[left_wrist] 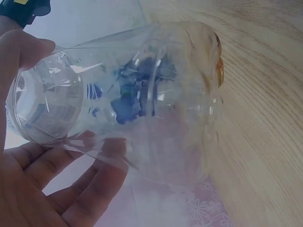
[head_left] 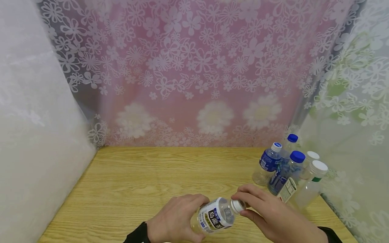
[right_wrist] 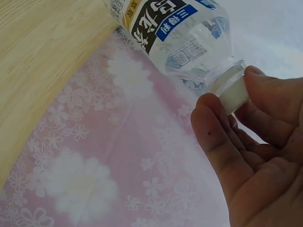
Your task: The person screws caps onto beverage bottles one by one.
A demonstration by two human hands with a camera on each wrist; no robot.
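Observation:
A clear plastic drink bottle with a white, black and blue label is held tilted over the table. My left hand grips its body near the base, thumb on one side and fingers on the other. The bottle's neck points right, where my right hand pinches the white cap between thumb and fingers. In the right wrist view the cap sits at the mouth of the bottle. The left wrist view shows a little brownish tint at the bottle's base.
Several bottles stand grouped at the table's right side, among them a blue-labelled bottle, one with a blue cap and one with a wide white lid. Floral sheeting hangs behind the wooden table.

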